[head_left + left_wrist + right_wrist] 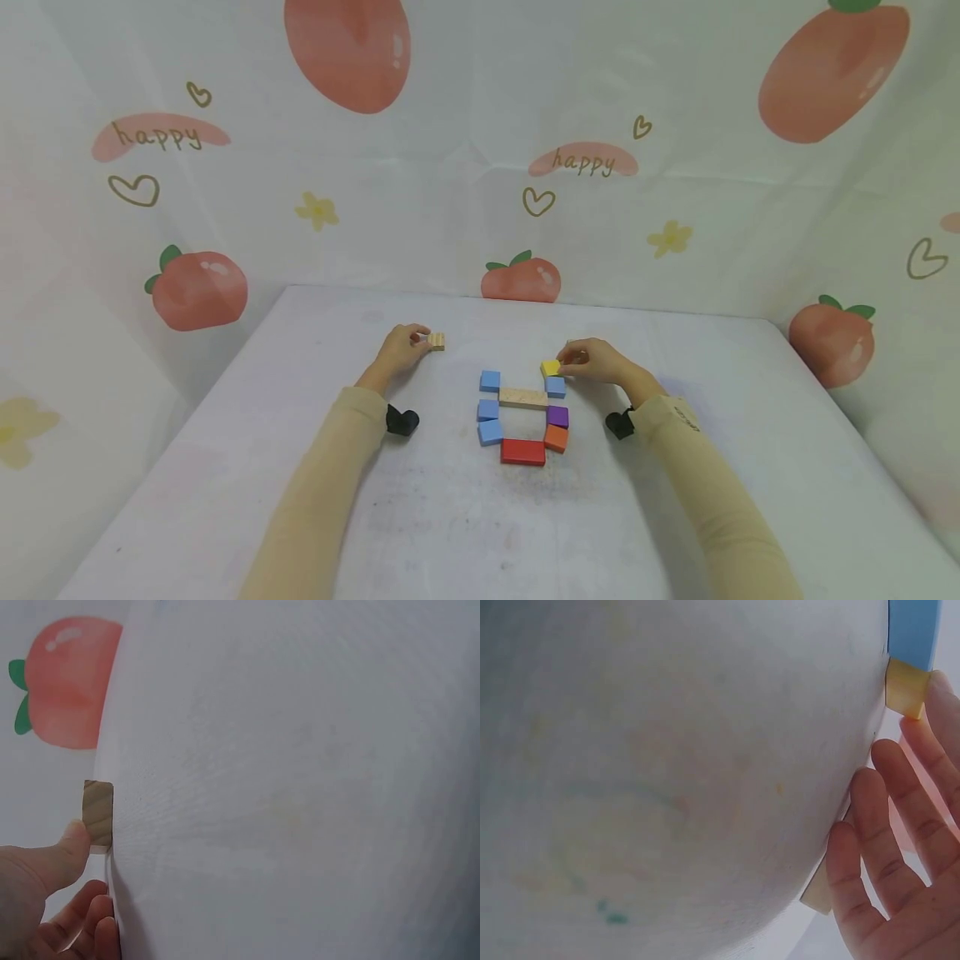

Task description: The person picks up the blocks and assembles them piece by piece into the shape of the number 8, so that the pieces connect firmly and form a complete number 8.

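Observation:
My left hand (402, 348) pinches a small plain wooden block (437, 342) on the table, left of the block layout. In the left wrist view the thumb (73, 838) lies against that wooden block (98, 814), and the other fingers curl below it. At the layout's far right corner my right hand (598, 362) holds a yellow block (551, 367) between thumb and index finger, just behind a blue block (555, 387). The right wrist view shows the yellow block (906, 688) against the blue one, the remaining fingers spread loosely beside it.
Blue blocks (488, 410) line the layout's left side; purple (557, 416) and orange (557, 437) blocks stand on the right. A long wooden block (523, 398) crosses between the sides, and a red block (522, 452) closes the near end. Another wooden block (819, 891) lies beyond the right fingers.

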A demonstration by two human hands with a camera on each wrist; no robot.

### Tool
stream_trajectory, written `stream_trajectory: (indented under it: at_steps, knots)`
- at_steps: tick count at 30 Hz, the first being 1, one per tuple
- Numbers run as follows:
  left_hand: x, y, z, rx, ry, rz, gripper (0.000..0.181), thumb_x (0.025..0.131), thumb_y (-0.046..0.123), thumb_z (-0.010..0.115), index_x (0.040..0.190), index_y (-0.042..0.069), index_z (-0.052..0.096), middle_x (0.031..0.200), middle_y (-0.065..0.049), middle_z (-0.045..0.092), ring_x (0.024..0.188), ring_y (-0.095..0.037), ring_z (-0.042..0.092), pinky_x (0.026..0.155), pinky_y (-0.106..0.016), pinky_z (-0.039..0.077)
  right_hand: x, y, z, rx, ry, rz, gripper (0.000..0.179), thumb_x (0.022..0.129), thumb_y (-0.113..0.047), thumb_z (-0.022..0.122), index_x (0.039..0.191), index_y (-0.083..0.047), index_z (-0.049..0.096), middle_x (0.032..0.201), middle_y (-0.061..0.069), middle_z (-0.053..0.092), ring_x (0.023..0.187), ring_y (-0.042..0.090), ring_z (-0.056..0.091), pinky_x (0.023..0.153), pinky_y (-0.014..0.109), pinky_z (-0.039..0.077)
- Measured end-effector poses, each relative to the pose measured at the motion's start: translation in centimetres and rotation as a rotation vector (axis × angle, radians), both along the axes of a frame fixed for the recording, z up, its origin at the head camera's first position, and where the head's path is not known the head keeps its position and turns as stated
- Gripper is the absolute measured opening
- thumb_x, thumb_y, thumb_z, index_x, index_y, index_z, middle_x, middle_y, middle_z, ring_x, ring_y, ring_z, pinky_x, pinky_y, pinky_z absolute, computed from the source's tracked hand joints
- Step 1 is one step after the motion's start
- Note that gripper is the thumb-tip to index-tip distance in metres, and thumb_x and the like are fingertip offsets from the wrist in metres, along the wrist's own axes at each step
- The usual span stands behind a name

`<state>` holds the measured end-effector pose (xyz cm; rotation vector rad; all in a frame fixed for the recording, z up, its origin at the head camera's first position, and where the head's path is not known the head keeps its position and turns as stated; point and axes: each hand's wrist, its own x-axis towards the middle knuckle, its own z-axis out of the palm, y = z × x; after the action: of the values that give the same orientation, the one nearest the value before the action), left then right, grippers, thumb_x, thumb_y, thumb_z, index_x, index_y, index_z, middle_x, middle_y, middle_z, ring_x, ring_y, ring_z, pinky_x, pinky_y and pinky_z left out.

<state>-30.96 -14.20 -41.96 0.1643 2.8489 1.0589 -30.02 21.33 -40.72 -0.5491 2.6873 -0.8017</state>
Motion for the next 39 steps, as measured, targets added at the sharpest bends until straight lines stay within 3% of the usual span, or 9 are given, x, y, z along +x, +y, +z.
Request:
stream_trajectory:
  at_steps: [16,39]
  knots:
    - [0.4,0.0,0.1,0.026,0.052,0.022,0.036,0.094,0.014,0.053,0.126,-0.001,0.053,0.12,-0.024,0.059,0.114,-0.036,0.054,0.096,-0.046,0.043,0.1,-0.1,0.0,-0.002,-0.007,-0.011,0.023,0.087,-0.023,0.065,0.104,-0.007,0.066,0.106,0.01,0.065,0.102,0.026,0.054,0.096,0.046,0.044]
    - [0.3,1.6,0.7,0.035,0.089,-0.031,0.036,0.092,0.015,0.056,0.125,0.0,0.055,0.115,-0.021,0.063,0.106,-0.033,0.06,0.091,-0.042,0.047,0.1,-0.3,0.2,0.015,-0.009,-0.021,0.023,0.087,-0.022,0.065,0.104,-0.007,0.065,0.105,0.01,0.065,0.101,0.025,0.054,0.096,0.046,0.045]
